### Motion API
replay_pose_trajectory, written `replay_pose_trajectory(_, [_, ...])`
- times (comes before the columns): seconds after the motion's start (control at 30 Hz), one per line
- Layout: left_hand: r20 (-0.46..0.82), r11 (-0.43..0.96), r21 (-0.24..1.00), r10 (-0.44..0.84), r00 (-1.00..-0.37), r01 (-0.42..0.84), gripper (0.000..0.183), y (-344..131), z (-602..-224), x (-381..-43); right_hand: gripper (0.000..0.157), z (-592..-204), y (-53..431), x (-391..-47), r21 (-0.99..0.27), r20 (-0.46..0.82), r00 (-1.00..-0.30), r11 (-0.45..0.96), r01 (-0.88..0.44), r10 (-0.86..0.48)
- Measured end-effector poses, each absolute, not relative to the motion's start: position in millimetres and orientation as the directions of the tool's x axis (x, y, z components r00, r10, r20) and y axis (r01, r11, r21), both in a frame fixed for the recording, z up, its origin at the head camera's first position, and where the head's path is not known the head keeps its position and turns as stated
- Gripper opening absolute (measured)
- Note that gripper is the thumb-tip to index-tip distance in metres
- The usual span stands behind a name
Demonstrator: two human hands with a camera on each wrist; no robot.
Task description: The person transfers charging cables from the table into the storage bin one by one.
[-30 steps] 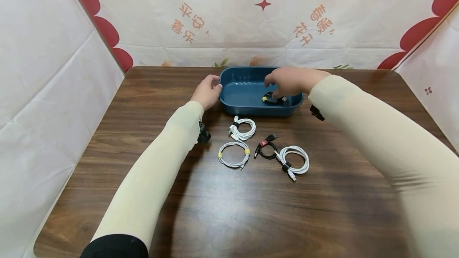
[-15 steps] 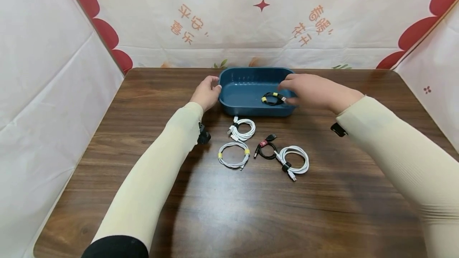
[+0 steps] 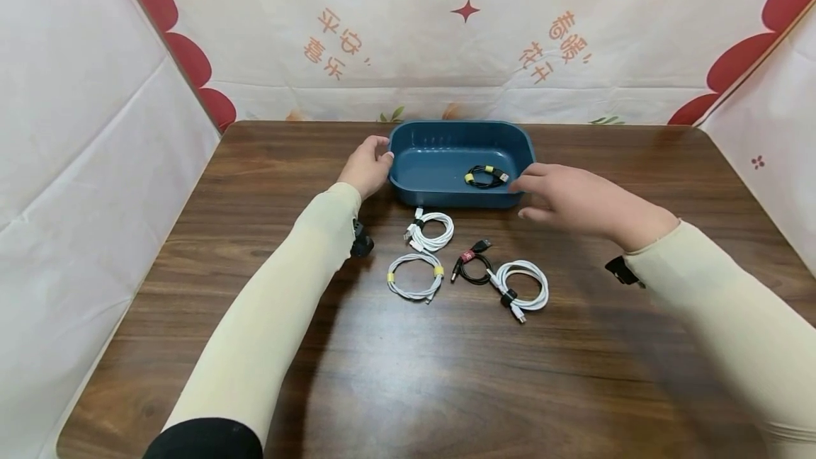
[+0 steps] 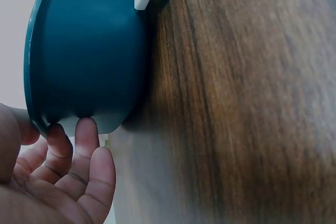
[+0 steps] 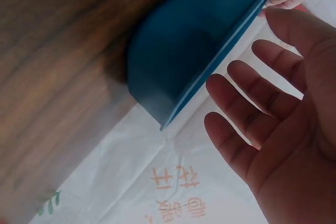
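A blue plastic tray (image 3: 440, 198) stands at the back of the table, with a coiled black cable (image 3: 487, 176) with yellow ties inside. At its left end my left hand (image 3: 365, 166) holds the rim, with the fingertips (image 4: 86, 129) against the outer wall. My right hand (image 3: 574, 202) hovers by the tray's front right corner, fingers spread and holding nothing. In front of the tray lie a white cable coil (image 3: 435, 232), a grey-white coil (image 3: 408, 293) with yellow ties, a black coil (image 3: 474, 278) with a red tie, and another white coil (image 3: 540, 297) with a black tie.
The wooden table (image 3: 408, 388) spreads toward me in front of the coils. A white printed cloth (image 3: 408, 34) hangs behind it, and more cloth stands along both sides. The tray's raised walls surround the cable inside.
My right hand has drawn out of the tray, moving right and toward me, and the black cable inside now shows fully. My left hand has stayed at the rim.
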State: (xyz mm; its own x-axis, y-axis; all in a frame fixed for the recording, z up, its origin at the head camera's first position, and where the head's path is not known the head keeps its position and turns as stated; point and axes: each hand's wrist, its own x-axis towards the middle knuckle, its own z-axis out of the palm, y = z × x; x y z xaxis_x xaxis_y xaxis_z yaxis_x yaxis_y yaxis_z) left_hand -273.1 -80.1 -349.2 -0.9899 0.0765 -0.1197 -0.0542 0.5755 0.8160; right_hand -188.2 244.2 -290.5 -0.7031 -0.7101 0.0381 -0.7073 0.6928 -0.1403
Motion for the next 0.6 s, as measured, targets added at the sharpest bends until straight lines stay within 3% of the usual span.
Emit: replay_pose_trajectory(0.6, [-0.124,0.56,0.826,0.071,-0.99,-0.064,0.043,-78.7,-351.3,-270.9,0.03,-318.6,247.5,-151.8,-0.123,0.074,-0.65,0.64,-0.758,-0.756])
